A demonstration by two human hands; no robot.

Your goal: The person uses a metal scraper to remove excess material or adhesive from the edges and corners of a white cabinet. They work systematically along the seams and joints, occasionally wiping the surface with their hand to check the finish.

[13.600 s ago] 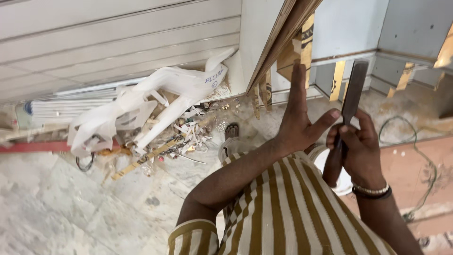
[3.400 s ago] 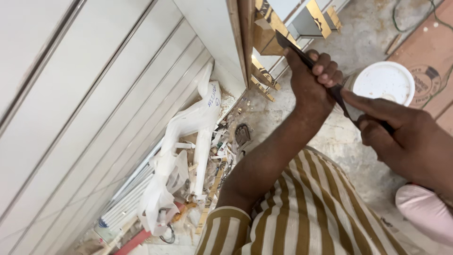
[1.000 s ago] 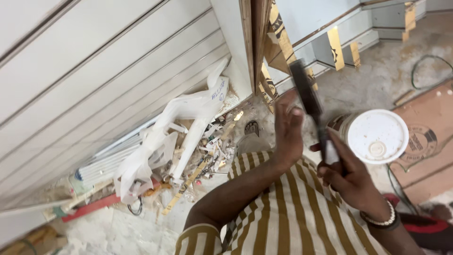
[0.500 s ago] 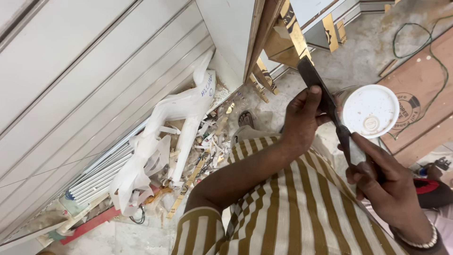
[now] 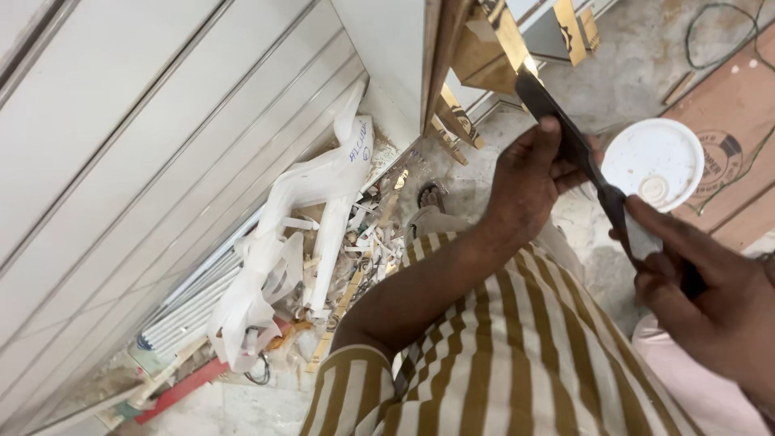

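Note:
My right hand (image 5: 710,303) grips the handle end of a long dark flat blade tool (image 5: 575,149). The blade slants up and left toward a gold-edged wooden corner piece (image 5: 496,44). My left hand (image 5: 529,182) rests against the blade near its middle, fingers pressed on its flat side. A white round lid (image 5: 654,164) lies on the floor just right of the blade. My brown-and-white striped shirt (image 5: 500,355) fills the lower middle.
A white panelled wall (image 5: 145,137) covers the left. Below it lies a heap of white wrapped pieces and scraps (image 5: 307,234), with a red strip (image 5: 182,390) on the floor. Brown cardboard (image 5: 726,161) and a green cable (image 5: 710,20) lie at right.
The view has shifted slightly. My right hand has slid down and right along the tool, and the blade tip now points closer to the gold-edged corner.

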